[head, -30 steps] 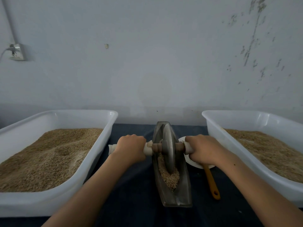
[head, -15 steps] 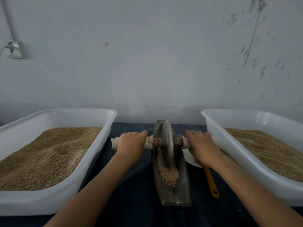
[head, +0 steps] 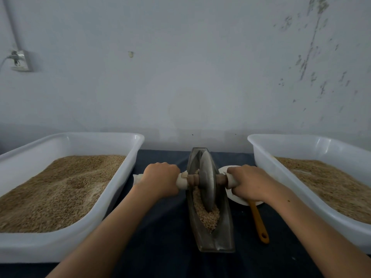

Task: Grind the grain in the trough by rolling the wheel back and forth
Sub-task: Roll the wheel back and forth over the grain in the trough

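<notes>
A narrow boat-shaped metal trough (head: 224, 233) lies lengthwise on the dark cloth in the middle. Crushed grain (head: 208, 215) fills its near half. A grey metal wheel (head: 207, 181) stands upright in the trough, its lower edge in the grain. A wooden axle with white-wrapped handles (head: 182, 180) runs through the wheel. My left hand (head: 160, 180) grips the left handle. My right hand (head: 249, 182) grips the right handle, fingers curled round it.
A big white tub (head: 128, 169) with grain stands at the left, another white tub (head: 267, 169) with grain at the right. A white dish (head: 230, 194) and an orange-handled tool (head: 260, 223) lie right of the trough. A wall rises close behind.
The wheel rolled away toward the trough's far end, then came back toward me. My fingers, straightened over the handles half a second ago, are curled round them again.
</notes>
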The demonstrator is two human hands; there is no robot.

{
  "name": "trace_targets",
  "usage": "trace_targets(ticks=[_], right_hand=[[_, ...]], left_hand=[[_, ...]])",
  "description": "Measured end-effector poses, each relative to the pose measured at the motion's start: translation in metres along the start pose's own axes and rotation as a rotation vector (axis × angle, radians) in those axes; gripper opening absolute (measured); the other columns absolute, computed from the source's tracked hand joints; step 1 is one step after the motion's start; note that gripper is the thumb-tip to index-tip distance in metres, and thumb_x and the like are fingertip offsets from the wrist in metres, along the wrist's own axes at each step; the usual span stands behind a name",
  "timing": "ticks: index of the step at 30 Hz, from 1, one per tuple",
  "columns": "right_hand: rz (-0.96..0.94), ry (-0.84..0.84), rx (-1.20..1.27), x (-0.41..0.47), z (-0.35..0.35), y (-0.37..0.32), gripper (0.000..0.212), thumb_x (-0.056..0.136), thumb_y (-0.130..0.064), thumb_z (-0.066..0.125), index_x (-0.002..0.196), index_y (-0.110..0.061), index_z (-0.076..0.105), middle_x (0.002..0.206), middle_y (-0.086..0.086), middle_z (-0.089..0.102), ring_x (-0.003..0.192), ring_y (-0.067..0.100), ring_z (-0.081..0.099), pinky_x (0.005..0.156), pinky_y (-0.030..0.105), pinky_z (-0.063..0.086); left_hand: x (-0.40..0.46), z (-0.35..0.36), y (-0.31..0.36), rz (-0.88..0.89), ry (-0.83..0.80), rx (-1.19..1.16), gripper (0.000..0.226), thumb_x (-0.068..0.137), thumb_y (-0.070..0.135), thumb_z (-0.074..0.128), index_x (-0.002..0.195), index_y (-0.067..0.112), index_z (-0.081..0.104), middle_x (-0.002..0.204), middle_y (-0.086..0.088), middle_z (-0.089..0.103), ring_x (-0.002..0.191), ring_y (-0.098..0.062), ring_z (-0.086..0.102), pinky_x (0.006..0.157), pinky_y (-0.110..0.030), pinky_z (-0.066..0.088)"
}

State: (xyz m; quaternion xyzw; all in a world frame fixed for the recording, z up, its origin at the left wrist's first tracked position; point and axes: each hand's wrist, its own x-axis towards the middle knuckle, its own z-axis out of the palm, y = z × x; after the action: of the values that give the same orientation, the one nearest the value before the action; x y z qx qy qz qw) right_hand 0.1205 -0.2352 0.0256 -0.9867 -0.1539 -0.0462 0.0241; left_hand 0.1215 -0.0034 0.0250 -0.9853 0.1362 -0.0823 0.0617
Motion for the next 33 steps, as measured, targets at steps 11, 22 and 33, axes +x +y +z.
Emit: trace_targets(ticks=[11,22,33], right_hand=[[-0.021,0.259,-0.147,0.006,0.021,0.004,0.03,0.09,-0.015,0.055,0.117,-0.025,0.045,0.115,-0.005,0.053,0.107,0.018,0.049,0.089,0.033,0.033],[-0.019,0.046,-0.043,-0.001,0.0,-0.002,0.02,0.082,-0.015,0.055,0.098,-0.026,0.051,0.081,-0.009,0.053,0.078,0.012,0.051,0.063,0.026,0.032],[-0.073,0.211,-0.112,0.005,0.014,0.005,0.028,0.089,-0.017,0.055,0.111,-0.03,0.045,0.111,-0.007,0.055,0.105,0.017,0.05,0.086,0.033,0.033]], left_hand=[[0.003,0.015,0.006,-0.062,0.244,-0.004,0.015,0.093,0.026,0.052,0.106,0.02,0.046,0.102,0.002,0.062,0.092,-0.017,0.06,0.071,-0.027,0.036],[-0.001,0.003,0.0,-0.009,-0.006,-0.051,0.02,0.085,0.03,0.061,0.103,0.021,0.058,0.097,0.002,0.063,0.088,-0.015,0.06,0.077,-0.029,0.046],[0.004,0.01,0.0,-0.01,0.116,-0.073,0.018,0.089,0.027,0.058,0.106,0.025,0.051,0.105,0.003,0.062,0.097,-0.018,0.059,0.073,-0.029,0.036]])
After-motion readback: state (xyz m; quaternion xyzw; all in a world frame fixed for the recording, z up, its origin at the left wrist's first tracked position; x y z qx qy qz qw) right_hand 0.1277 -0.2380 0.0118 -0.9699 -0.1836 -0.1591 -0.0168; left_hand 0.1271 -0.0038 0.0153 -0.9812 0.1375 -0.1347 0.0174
